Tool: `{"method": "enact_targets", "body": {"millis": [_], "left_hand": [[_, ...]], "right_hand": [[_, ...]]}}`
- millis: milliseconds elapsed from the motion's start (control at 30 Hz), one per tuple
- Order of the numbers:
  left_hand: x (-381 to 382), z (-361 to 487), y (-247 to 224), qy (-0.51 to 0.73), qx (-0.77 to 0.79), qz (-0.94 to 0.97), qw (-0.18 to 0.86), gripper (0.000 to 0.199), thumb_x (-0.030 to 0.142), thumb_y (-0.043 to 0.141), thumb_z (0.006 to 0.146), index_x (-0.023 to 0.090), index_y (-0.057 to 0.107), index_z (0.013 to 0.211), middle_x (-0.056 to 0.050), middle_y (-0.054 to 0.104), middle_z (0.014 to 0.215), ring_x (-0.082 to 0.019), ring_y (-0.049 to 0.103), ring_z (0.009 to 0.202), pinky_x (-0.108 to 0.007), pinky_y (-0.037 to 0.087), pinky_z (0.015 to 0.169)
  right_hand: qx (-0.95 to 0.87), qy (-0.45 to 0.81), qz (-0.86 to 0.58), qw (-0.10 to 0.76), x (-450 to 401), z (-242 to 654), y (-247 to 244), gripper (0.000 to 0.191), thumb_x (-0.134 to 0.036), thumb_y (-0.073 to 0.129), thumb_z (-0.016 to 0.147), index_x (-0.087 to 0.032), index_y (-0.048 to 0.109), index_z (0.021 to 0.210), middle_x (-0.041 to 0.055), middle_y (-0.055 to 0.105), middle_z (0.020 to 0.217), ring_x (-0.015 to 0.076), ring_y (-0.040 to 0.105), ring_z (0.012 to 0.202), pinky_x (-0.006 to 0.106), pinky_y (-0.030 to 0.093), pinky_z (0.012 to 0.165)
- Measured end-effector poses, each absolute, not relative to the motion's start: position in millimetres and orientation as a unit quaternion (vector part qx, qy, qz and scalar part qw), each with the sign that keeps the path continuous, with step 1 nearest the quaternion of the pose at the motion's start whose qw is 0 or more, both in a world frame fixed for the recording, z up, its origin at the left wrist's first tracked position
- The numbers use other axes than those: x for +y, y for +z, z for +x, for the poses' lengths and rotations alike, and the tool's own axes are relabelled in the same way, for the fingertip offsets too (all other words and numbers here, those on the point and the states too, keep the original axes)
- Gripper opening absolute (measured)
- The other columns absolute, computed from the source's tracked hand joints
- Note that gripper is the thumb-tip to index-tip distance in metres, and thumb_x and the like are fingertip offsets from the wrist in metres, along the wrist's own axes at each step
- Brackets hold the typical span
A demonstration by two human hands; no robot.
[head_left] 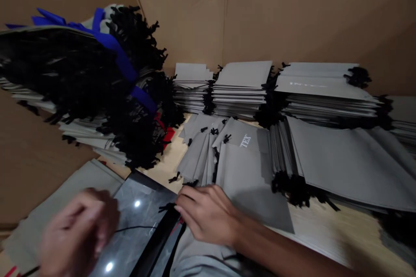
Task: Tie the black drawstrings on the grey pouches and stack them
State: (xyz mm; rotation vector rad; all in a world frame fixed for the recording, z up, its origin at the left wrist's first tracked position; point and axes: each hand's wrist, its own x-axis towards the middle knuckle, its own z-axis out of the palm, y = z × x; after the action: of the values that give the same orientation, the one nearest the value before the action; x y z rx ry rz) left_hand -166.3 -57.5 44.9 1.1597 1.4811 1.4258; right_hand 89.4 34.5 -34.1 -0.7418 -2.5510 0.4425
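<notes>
My left hand (pixel 81 229), smeared by motion, is curled closed at the lower left above a dark glossy sheet (pixel 130 205). Whatever it may hold is hidden. A thin black cord (pixel 136 227) runs from beside that hand across the sheet. Near the middle, my right hand (pixel 208 214) pinches a black cord, whose knotted end (pixel 167 207) sticks out past the fingertips. Grey cloth (pixel 201 257) lies below this hand; I cannot tell whether it joins the cord. Just beyond the fingers are loose grey drawstring bags (pixel 243 169) with black cord knots.
Stacked grey bags (pixel 240 91) stand along the brown cardboard wall (pixel 292 17). A tall pile of bags with black cords (pixel 81 73), tied with blue ribbon (pixel 118 54), rises at left. More bags (pixel 351 164) lean at right on the pale wooden surface (pixel 320 225).
</notes>
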Motion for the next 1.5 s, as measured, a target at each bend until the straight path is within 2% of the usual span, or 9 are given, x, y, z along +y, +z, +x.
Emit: {"method": "enact_targets", "body": {"millis": [133,233,433,567,733,967,1067,1200,1500], "left_hand": [[-45.7,-115.2,32.8,0.556,0.595,0.423,0.397,0.034,0.049,0.090,0.084,0.023,0.067,0.089,0.005,0.068,0.068,-0.006,0.053,0.034,-0.012,0.035,0.031],[-46.4,-95.9,35.5,0.568,0.573,0.404,0.431,0.040,0.050,0.091,0.083,0.027,0.068,0.107,0.003,0.075,0.078,-0.007,0.057,0.033,-0.011,0.037,0.032],[-50.0,-94.2,39.8,0.560,0.571,0.385,0.460,0.043,0.054,0.093,0.081,0.026,0.069,0.101,0.004,0.075,0.076,-0.007,0.059,0.035,-0.009,0.039,0.033],[-44.1,-98.2,31.1,0.549,0.597,0.394,0.431,0.042,0.058,0.090,0.083,0.025,0.068,0.097,0.008,0.065,0.063,-0.006,0.056,0.035,-0.011,0.040,0.034],[-26.3,-112.9,12.2,0.532,0.629,0.452,0.341,0.029,0.046,0.083,0.093,0.027,0.068,0.108,0.008,0.063,0.070,-0.007,0.052,0.048,-0.012,0.044,0.042],[-12.0,-135.7,-16.9,0.431,0.653,0.573,0.244,0.021,0.042,0.073,0.100,0.028,0.072,0.117,-0.001,0.080,0.099,-0.018,0.075,0.082,-0.025,0.063,0.073],[-8.6,-138.6,-29.9,0.382,0.634,0.653,0.162,0.025,0.038,0.067,0.104,0.029,0.073,0.126,-0.005,0.081,0.118,-0.024,0.077,0.098,-0.033,0.064,0.085],[0.3,-136.1,-42.4,0.351,0.596,0.710,0.133,0.033,0.031,0.064,0.108,0.035,0.067,0.140,-0.004,0.078,0.131,-0.026,0.071,0.122,-0.038,0.059,0.104],[-6.6,-99.6,-27.0,0.426,0.549,0.694,0.187,0.026,0.019,0.066,0.105,0.035,0.076,0.123,-0.002,0.081,0.110,-0.022,0.077,0.103,-0.028,0.061,0.094]], "right_hand": [[-0.930,0.153,-0.264,0.203,34.0,89.0,-32.4,0.022,-0.034,0.046,0.113,-0.024,0.065,0.108,-0.0029,0.075,0.108,0.0159,0.067,0.072,0.037,0.028,0.055],[-0.933,0.153,-0.262,0.195,33.7,89.4,-33.0,0.015,-0.031,0.051,0.110,-0.024,0.064,0.105,-0.0028,0.075,0.109,0.0158,0.067,0.072,0.037,0.028,0.056],[-0.932,0.155,-0.254,0.207,33.1,89.4,-36.4,0.011,-0.028,0.052,0.108,-0.025,0.062,0.107,-0.0039,0.073,0.108,0.0155,0.066,0.072,0.035,0.032,0.056],[-0.935,0.141,-0.247,0.210,32.9,89.6,-36.4,0.013,-0.028,0.050,0.110,-0.025,0.062,0.106,-0.0036,0.073,0.106,0.0160,0.066,0.073,0.035,0.037,0.056],[-0.946,0.101,-0.226,0.211,28.7,90.1,-37.9,0.018,-0.024,0.057,0.107,-0.023,0.064,0.123,0.0005,0.076,0.120,0.0175,0.070,0.085,0.033,0.049,0.063],[-0.950,0.018,-0.254,0.178,24.8,89.8,-25.8,0.034,-0.023,0.070,0.102,-0.024,0.066,0.136,0.0048,0.074,0.139,0.0192,0.076,0.088,0.028,0.057,0.058],[-0.940,0.004,-0.281,0.191,23.7,86.9,-28.3,0.041,-0.018,0.069,0.100,-0.025,0.065,0.140,0.0058,0.075,0.134,0.0192,0.077,0.086,0.027,0.059,0.058],[-0.916,-0.030,-0.306,0.256,21.1,83.1,-43.5,0.034,-0.016,0.052,0.108,-0.023,0.064,0.138,0.0060,0.077,0.124,0.0183,0.078,0.082,0.026,0.056,0.056],[-0.859,-0.074,-0.353,0.363,16.8,76.0,-68.9,0.034,-0.024,0.037,0.115,-0.025,0.059,0.089,0.0018,0.062,0.071,0.0187,0.062,0.056,0.032,0.040,0.049]]}}
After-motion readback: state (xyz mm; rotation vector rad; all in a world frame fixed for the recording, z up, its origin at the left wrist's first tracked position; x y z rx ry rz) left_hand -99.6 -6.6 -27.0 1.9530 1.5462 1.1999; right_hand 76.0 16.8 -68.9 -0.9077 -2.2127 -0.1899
